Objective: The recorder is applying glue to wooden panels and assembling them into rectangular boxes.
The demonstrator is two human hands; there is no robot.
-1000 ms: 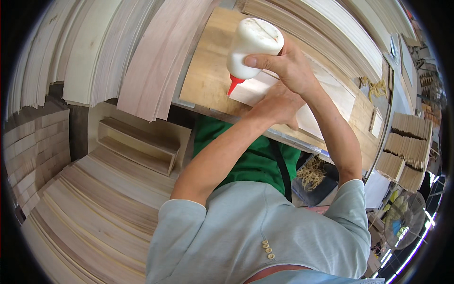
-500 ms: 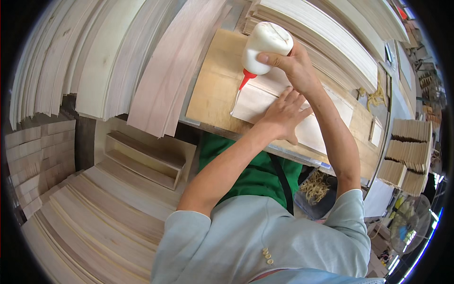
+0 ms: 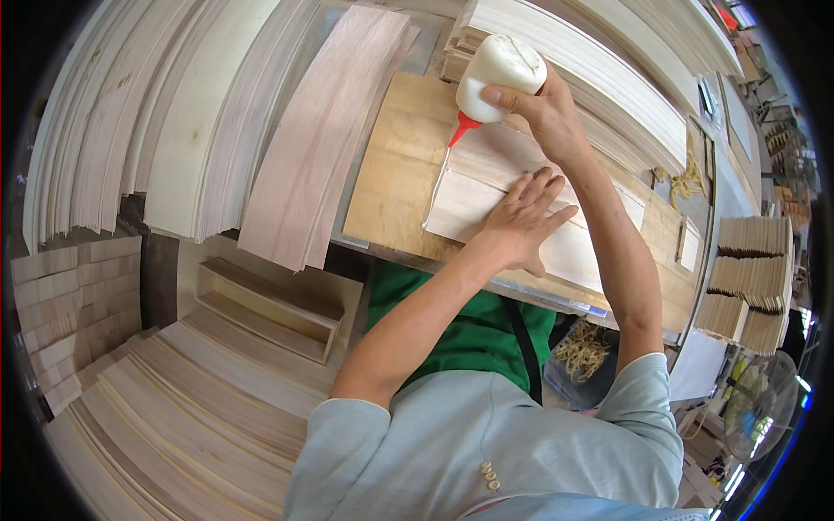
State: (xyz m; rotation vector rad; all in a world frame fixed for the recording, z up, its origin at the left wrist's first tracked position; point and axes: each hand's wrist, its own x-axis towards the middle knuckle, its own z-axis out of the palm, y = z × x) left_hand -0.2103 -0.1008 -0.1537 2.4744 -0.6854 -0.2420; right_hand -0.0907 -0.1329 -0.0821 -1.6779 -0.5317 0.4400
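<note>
Well, at 1 o'clock the right hand [image 3: 556,113] grips 1 white bottle [image 3: 497,80], red nozzle [image 3: 463,129] over 1 white bead [image 3: 435,191]; at 2 o'clock the left hand [image 3: 521,219] lies on pale wood [image 3: 459,210], fingers wide.

A grey desk [image 3: 423,52] spread from twelve to three o'clock. At four o'clock stood a round fan [image 3: 761,404], with bright strip lights [image 3: 736,479] showing near it. Stacked wooden blocks [image 3: 78,317] rose at nine o'clock, and long boards [image 3: 165,113] lined ten o'clock.
</note>
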